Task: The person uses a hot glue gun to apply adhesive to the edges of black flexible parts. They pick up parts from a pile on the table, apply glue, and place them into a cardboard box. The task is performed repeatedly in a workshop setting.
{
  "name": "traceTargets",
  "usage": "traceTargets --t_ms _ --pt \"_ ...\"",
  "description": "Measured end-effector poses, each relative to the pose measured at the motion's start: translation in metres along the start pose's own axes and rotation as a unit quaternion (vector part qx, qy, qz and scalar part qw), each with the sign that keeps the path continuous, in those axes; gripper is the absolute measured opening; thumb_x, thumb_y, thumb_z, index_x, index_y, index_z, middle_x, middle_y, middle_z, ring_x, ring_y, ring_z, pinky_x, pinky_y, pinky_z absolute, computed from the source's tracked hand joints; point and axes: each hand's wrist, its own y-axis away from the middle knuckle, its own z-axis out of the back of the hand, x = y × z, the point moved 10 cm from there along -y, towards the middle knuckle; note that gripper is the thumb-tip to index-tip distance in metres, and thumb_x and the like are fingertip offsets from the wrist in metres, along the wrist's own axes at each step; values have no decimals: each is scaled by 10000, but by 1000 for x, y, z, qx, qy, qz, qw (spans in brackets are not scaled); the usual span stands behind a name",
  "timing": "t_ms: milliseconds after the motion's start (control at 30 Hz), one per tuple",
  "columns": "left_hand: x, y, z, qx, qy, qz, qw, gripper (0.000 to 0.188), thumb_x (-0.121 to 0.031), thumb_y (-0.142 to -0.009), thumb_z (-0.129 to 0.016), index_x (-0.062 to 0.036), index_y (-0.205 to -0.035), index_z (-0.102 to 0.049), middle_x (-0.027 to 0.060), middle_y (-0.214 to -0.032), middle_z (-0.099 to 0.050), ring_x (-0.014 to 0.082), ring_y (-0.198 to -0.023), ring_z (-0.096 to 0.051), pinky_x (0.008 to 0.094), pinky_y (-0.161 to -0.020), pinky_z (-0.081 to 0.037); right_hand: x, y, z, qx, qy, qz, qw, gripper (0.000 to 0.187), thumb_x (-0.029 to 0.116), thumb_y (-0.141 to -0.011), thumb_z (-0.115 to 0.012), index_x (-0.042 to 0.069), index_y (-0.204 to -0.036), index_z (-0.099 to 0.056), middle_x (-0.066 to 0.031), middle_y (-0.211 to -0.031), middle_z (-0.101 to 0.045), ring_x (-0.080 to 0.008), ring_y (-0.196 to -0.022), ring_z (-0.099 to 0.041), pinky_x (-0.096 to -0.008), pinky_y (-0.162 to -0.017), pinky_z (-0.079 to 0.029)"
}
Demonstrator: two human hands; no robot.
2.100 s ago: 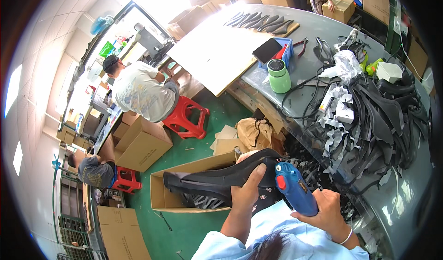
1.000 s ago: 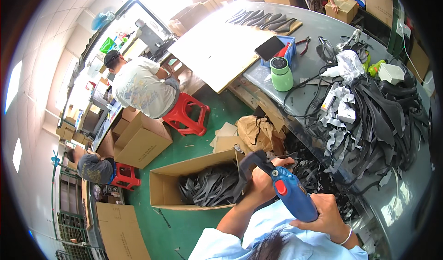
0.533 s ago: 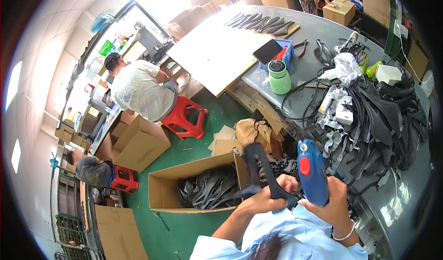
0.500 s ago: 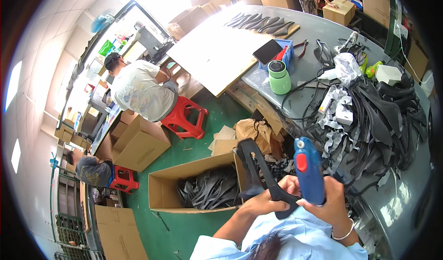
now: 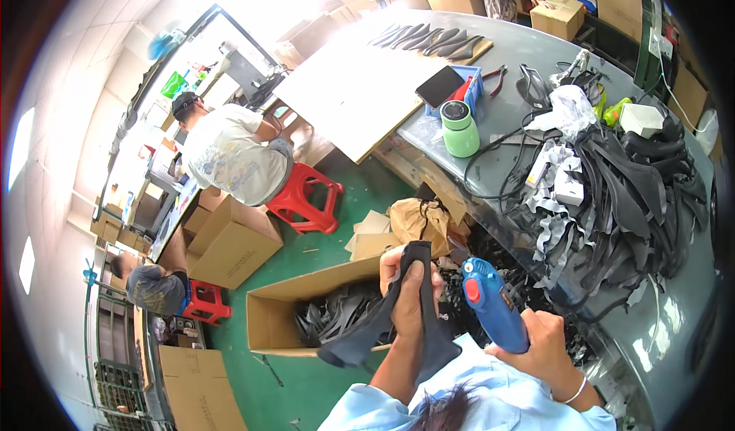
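Observation:
My left hand (image 5: 411, 297) is closed around a black, flexible, forked piece (image 5: 358, 343), its fingers wrapped over the upper end. The broad part of that piece hangs lower left, over the edge of the open cardboard box (image 5: 269, 341). In my right hand (image 5: 545, 347) is a blue power tool (image 5: 496, 306) with a red button, held by its lower end. The tool points up and to the left, apart from the black piece. Dark metal shows beyond its tip, too small to make out clearly. Inside the box lie several similar black pieces (image 5: 337, 312).
A heap of black strips (image 5: 628, 194) covers the right of the grey table (image 5: 498, 37). A green bottle (image 5: 460, 128), phone (image 5: 442, 86), blue basket (image 5: 477, 93) and red-handled pliers (image 5: 496, 83) stand or lie there. Two people sit on red stools (image 5: 310, 197) at left.
My left hand has risen and turned the black piece, gripping it higher up. My right hand has drawn the blue tool down and away, tilting it left. The hands are farther apart.

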Motion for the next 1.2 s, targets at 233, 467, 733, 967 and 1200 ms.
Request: traceTargets --t_ms 233,467,733,967,1200 --pt "-16 7 -12 66 -68 23 995 257 -24 -868 -576 11 -1113 -502 122 -820 -607 148 -639 -605 239 -483 -479 0 1 -2 5 8 2 1000 447 376 -620 -810 68 -645 -487 -67 -504 -498 -238 -426 -506 -336 -448 -393" --pt "-14 13 -12 94 -126 45 987 242 -4 -863 -585 27 -1098 -534 121 -858 -624 148 -680 -629 237 -542 -499 2 0 -3 7 -25 13 1000 430 343 -630 -802 73 -614 -467 -64 -482 -482 -243 -406 -506 -332 -446 -395" --pt "-4 14 -16 140 -195 167 956 209 17 -836 -596 13 -1044 -575 86 -863 -625 114 -682 -603 220 -576 -485 1 1 -1 10 -29 18 999 407 302 -613 -797 78 -608 -458 -63 -480 -475 -247 -408 -506 -328 -440 -381" --pt "3 10 -2 139 -267 349 888 264 -44 -761 -656 17 -1010 -595 63 -791 -609 88 -578 -549 204 -504 -435 -15 17 -8 25 18 3 1000 356 261 -595 -772 74 -625 -470 -60 -494 -482 -245 -424 -508 -337 -464 -374" --pt "-2 13 2 163 -364 410 820 258 -37 -782 -637 27 -1031 -607 59 -828 -624 79 -590 -558 196 -516 -433 -17 25 -17 56 29 14 998 345 238 -571 -768 68 -638 -476 -64 -529 -505 -244 -452 -525 -349 -477 -376"
